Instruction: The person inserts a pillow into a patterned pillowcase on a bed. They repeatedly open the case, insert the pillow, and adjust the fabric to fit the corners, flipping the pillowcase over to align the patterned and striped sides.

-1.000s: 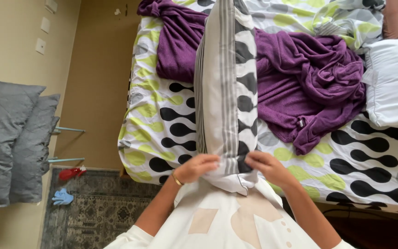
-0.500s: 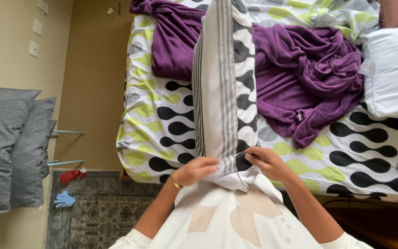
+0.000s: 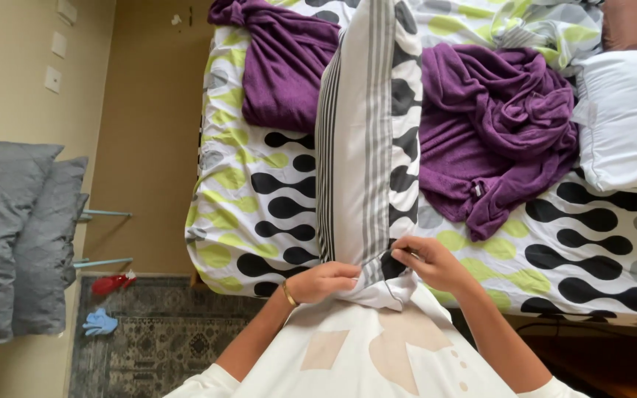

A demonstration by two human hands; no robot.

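A long pillow in a grey-and-white striped case with black spots (image 3: 363, 133) stands on end in front of me, its far end over the bed (image 3: 259, 206). My left hand (image 3: 322, 280), with a gold bracelet at the wrist, grips the gathered open end of the pillowcase against my white top. My right hand (image 3: 425, 262) pinches the case's edge at the same end, fingers closed on the fabric. Both hands touch the pillow's near end.
The bed has a sheet with green, black and grey blobs. A crumpled purple blanket (image 3: 495, 133) lies on it, with a white pillow (image 3: 628, 118) at the right. Grey cushions (image 3: 16, 236) lean at the left wall. A patterned rug (image 3: 141, 346) holds small red and blue items.
The view has shifted slightly. My right hand has drawn up a little along the pillowcase edge; both hands still hold the case's near end.
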